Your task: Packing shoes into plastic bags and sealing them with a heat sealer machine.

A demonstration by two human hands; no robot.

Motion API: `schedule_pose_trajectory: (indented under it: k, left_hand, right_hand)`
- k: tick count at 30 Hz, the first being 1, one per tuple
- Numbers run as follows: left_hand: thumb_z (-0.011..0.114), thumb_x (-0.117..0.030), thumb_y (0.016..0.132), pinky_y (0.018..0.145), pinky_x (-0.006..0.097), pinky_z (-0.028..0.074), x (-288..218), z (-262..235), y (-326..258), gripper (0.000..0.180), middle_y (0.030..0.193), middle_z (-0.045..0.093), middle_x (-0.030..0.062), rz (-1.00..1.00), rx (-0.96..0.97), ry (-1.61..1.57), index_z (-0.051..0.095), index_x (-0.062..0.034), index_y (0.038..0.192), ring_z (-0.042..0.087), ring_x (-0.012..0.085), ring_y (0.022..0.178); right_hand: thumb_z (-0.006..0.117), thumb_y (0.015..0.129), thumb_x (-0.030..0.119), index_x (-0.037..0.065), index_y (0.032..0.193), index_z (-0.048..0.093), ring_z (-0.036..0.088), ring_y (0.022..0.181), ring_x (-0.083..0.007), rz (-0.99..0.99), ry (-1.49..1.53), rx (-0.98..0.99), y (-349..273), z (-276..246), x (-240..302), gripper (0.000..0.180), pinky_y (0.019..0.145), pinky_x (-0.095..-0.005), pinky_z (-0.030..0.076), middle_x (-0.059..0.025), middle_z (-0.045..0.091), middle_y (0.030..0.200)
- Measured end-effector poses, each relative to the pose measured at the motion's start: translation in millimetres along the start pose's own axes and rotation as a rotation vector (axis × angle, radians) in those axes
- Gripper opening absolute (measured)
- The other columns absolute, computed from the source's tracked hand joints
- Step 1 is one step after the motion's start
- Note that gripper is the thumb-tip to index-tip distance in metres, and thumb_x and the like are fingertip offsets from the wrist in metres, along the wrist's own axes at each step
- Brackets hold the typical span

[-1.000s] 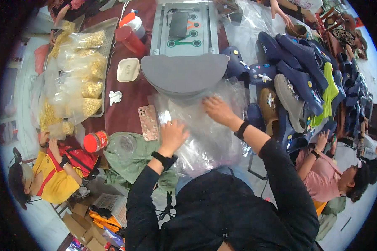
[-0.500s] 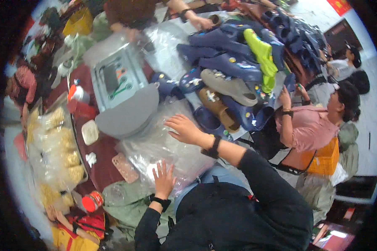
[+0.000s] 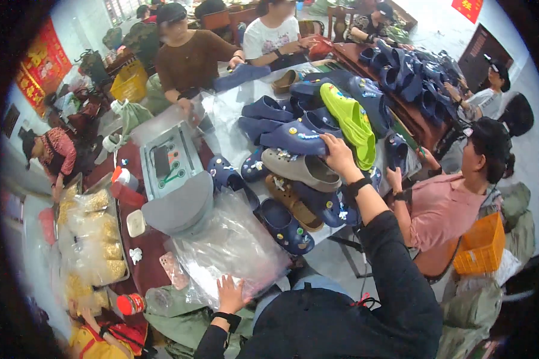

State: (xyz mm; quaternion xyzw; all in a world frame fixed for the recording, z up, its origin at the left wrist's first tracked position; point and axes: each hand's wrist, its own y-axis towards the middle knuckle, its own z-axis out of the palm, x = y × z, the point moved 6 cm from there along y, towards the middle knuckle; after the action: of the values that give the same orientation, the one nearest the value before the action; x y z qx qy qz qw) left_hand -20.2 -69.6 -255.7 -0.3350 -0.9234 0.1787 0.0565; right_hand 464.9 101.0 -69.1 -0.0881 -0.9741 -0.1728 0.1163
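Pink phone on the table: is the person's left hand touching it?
Apart. The head view shows clear plastic lying in the gap between the phone and the spread fingers of the left hand.

Head camera: wide fisheye, worn above wearer's torso, near side of grey machine. Faces down and forward; centre falls right of machine, on clog pile. Machine close; brown-clad person farther, beyond it.

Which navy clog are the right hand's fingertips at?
The charm-dotted navy clog directly above the grey clog in the picture; the right hand meets its right end, unlike the others.
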Motion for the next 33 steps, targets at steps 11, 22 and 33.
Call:
schedule_pose_trajectory:
  k: [11, 22, 33]
  left_hand:
    - [0.059, -0.055, 0.071, 0.101, 0.058, 0.015, -29, 11, 9, 0.081, 0.136, 0.031, 0.0199, -0.302, -0.049, -0.210, 0.036, -0.0097, 0.133, 0.026, 0.0399, 0.126]
    - [0.070, -0.039, 0.069, 0.100, 0.047, 0.028, -66, -149, 22, 0.082, 0.130, 0.033, 0.0293, -0.110, -0.668, -0.706, 0.031, -0.0027, 0.131, 0.030, 0.0411, 0.123]
    - [0.076, -0.023, 0.067, 0.094, 0.042, 0.037, -30, -233, -34, 0.081, 0.120, 0.042, 0.0136, -0.176, -1.376, -1.273, 0.025, -0.0030, 0.128, 0.045, 0.0255, 0.111]
  right_hand:
    - [0.071, 0.065, 0.018, 0.009, 0.116, 0.048, 0.048, 0.098, -0.0328, -0.221, 0.247, -0.415, -16, -81, 80, 0.056, 0.082, -0.0397, 0.045, -0.0089, 0.053, 0.109]
    - [0.067, 0.059, 0.030, 0.016, 0.114, 0.056, 0.046, 0.077, -0.0219, -0.782, 0.258, -0.537, -136, -161, 209, 0.057, 0.069, -0.0336, 0.043, -0.0039, 0.050, 0.095]
    - [0.075, 0.064, 0.025, 0.004, 0.120, 0.044, 0.056, 0.076, -0.0254, -0.459, 0.783, -0.210, -163, -133, 297, 0.067, 0.067, -0.0339, 0.047, -0.0120, 0.057, 0.087]
